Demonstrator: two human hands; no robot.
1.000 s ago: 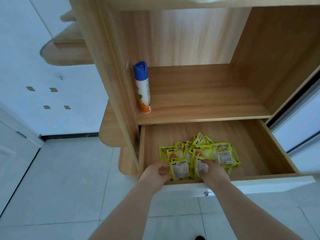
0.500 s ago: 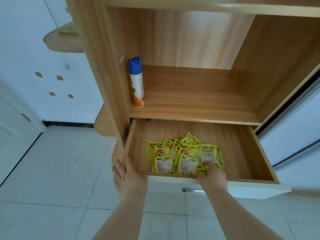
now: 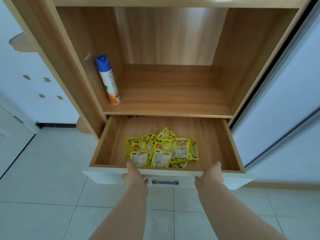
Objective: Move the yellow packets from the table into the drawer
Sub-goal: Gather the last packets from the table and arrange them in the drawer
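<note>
Both hands on the front edge of the open drawer (image 3: 103, 144), well apart, one either side of the metal handle (image 3: 165, 182). Left hand (image 3: 136, 177): thumb up over the top edge, fingers curled down the white front panel, gripping it. Right hand (image 3: 210, 177): same hold, thumb on the rim, fingers wrapped under. Neither hand holds a packet.

Yellow packets (image 3: 161, 149) lie in a loose overlapping pile on the drawer floor, near the front wall and about the middle; some face up, some showing the printed back. Left thumb tip is just beside the nearest packet; contact not clear.

On the shelf (image 3: 173, 97) above the drawer, a spray can (image 3: 108, 78) with a blue cap stands against the left wall. Pale floor tiles (image 3: 43, 170) below.
</note>
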